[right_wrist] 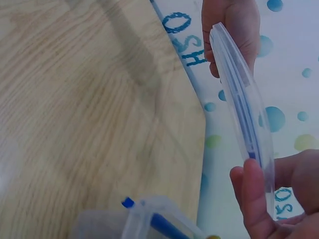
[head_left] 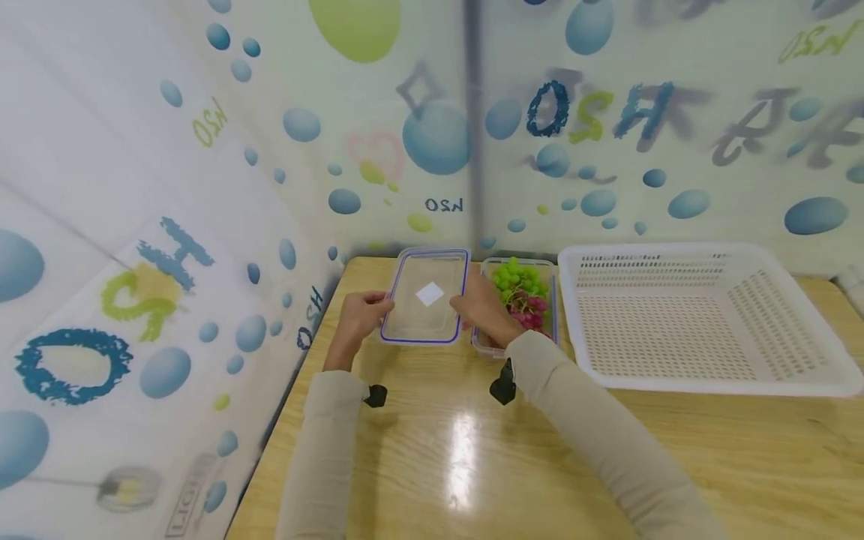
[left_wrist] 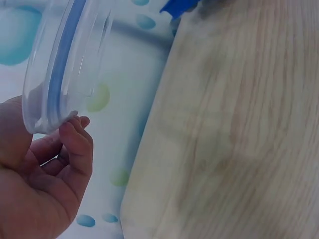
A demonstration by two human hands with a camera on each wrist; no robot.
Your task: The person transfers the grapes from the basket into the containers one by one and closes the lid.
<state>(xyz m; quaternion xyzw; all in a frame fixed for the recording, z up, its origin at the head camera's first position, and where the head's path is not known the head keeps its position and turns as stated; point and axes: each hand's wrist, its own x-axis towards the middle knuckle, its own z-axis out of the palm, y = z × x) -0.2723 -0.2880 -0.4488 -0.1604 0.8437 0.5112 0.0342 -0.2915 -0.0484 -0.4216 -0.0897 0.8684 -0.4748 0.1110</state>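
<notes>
A clear plastic lid with a blue sealing strip and a white square label is held up over the table in the head view. My left hand pinches its left edge; in the left wrist view, thumb and fingers lie on either side of the rim. The right hand grips the opposite edge, and the right wrist view has the lid almost edge-on between both hands. Beside my right hand stands a clear container holding green grapes and red grapes. The right forearm hides part of that container.
A large white slotted basket stands right of the container. Behind the wooden table rises a patterned wall, and another wall runs along the table's left edge. Black wrist straps with cameras sit under both wrists.
</notes>
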